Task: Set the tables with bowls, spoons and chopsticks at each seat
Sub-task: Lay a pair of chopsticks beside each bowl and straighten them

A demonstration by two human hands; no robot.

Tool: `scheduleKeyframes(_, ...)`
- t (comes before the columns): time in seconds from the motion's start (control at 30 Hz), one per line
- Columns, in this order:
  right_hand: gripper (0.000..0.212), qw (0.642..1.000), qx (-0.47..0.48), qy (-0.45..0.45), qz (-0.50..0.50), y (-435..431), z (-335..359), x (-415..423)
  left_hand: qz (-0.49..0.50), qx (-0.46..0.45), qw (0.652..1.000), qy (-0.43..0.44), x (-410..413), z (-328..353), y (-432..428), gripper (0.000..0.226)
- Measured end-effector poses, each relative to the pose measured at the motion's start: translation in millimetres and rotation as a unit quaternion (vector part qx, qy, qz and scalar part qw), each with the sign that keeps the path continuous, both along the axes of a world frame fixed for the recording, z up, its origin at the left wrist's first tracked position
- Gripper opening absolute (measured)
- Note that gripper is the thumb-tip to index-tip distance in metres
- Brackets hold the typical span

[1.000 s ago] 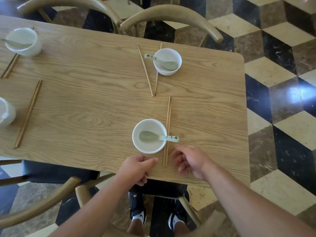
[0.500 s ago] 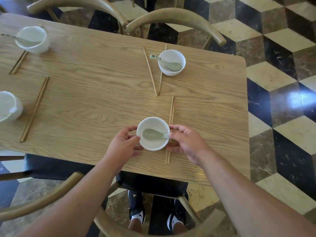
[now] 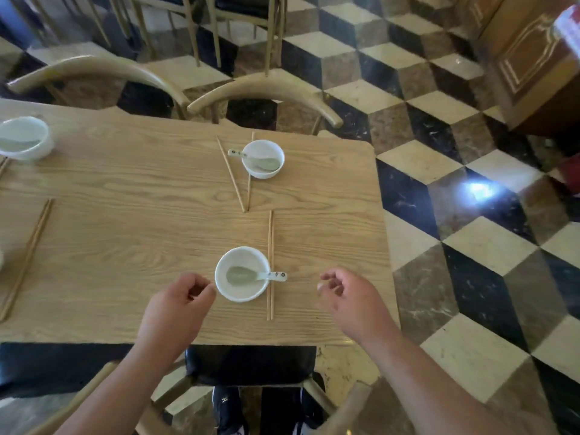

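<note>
Just left of near bowl [image 3: 241, 297], left hand [image 3: 179, 304] loosely curled, holding nothing; right of it, beyond chopsticks [image 3: 270, 243], right hand [image 3: 348, 298] likewise slack, bare. Inside bowl, spoon [image 3: 248, 274], handle overhanging rim across chopsticks just beside. Seemingly finished seat: best to lift away without nudging handle. Counted on table [image 3: 141, 215], near bowl's set included: three bowls, three spoons, three chopstick pairs; possibly fourth set far left, cropped.

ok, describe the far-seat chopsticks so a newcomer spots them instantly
On the wooden table, find the far white bowl by the right edge. The chopsticks beside it splay in a V, meeting toward the table's middle; the pair by the near bowl lies parallel.
</note>
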State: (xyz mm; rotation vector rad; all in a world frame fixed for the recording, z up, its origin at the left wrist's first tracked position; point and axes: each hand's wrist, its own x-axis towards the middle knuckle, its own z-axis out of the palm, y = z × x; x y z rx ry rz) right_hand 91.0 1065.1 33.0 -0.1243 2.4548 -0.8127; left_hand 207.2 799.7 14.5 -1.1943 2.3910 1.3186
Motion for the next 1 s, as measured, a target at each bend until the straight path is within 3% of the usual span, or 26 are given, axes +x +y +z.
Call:
scheduleKeyframes(0.07, 0.03, 0.997, 0.055, 0.041, 0.029, 38, 37, 13, -0.079, -0.033, 0.996, -0.026, -1, 36, 19, 0.018)
scheduleKeyframes(0.17, 0.038, 0.994, 0.097, 0.056, -0.007, 88, 89, 24, -0.182, -0.053, 0.981, -0.031, -20, 78, 65, 0.027)
scheduleKeyframes(0.3, 0.045, 0.986, 0.117, 0.102, -0.062, 156, 146, 35, -0.34, -0.057, 0.939, 0.018, -64, 140, 154, 0.012)
scheduleKeyframes(0.43, 0.052, 0.976, 0.088, 0.157, -0.123, 243, 190, 42, -0.465, -0.125, 0.873, 0.079, -104, 212, 260, 0.053)
scheduleKeyframes(0.63, 0.063, 0.956, 0.063, 0.188, -0.215, 405, 230, 55, -0.529, -0.199, 0.815, 0.128, -128, 267, 450, 0.084)
scheduleKeyframes(0.83, 0.077, 0.931, 0.084, 0.175, -0.31, 565, 255, 70, -0.584, -0.208, 0.766, 0.169, -146, 270, 626, 0.086)
scheduleKeyframes(1.0, 0.07, 0.916, 0.08, 0.178, -0.349, 639, 263, 69, -0.623, -0.187, 0.74, 0.168, -167, 273, 708, 0.084)
